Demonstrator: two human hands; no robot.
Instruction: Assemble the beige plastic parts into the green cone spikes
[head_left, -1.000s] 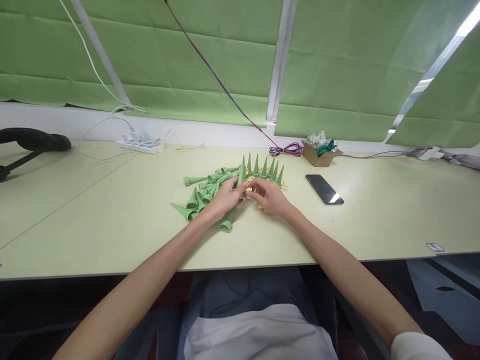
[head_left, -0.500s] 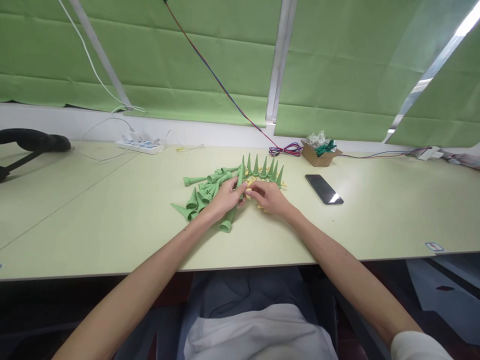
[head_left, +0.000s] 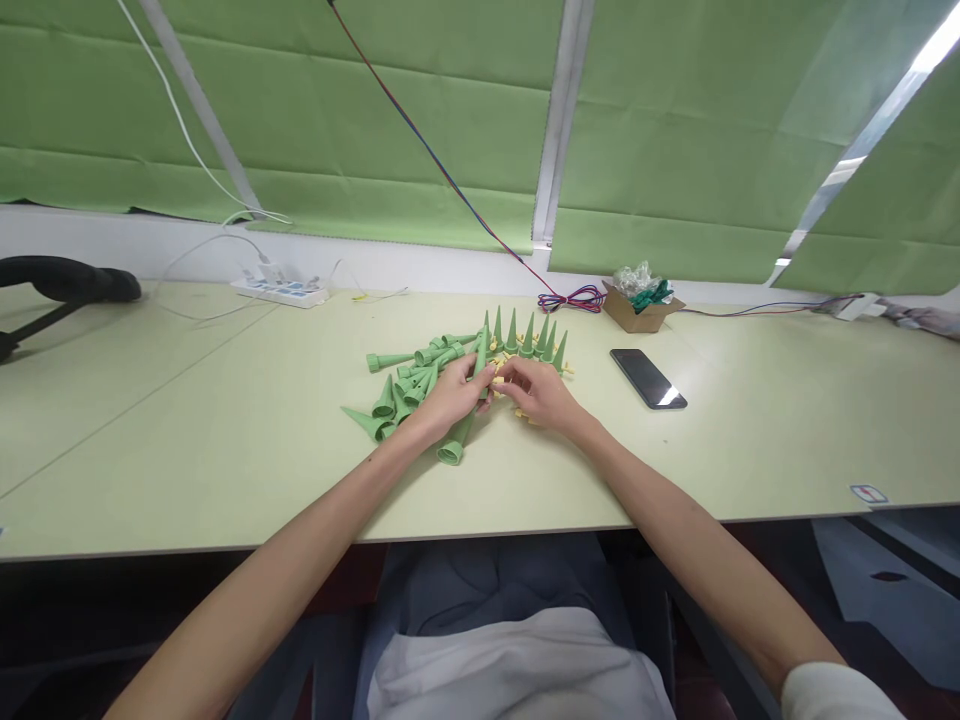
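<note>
My left hand [head_left: 454, 392] is closed around a green cone [head_left: 481, 362], which points up and away from me. Close beside it on the right, my right hand [head_left: 541, 393] pinches at the cone's lower end; a small yellow piece [head_left: 498, 381] shows at its fingertips. Behind my hands, several green cones [head_left: 527, 337] stand upright in a curved row, with small yellow parts [head_left: 568, 370] around them. More green cones [head_left: 384, 400] lie in a loose pile left of my left hand, and one [head_left: 451, 452] lies just in front of it, its open end towards me.
A black phone [head_left: 648, 379] lies on the table [head_left: 750, 430] to the right. Behind it is a small cardboard box [head_left: 637, 317] with plastic wrapping, beside coiled red and blue wires [head_left: 571, 299]. At the back left are a white power strip [head_left: 283, 292] and a black object [head_left: 67, 282].
</note>
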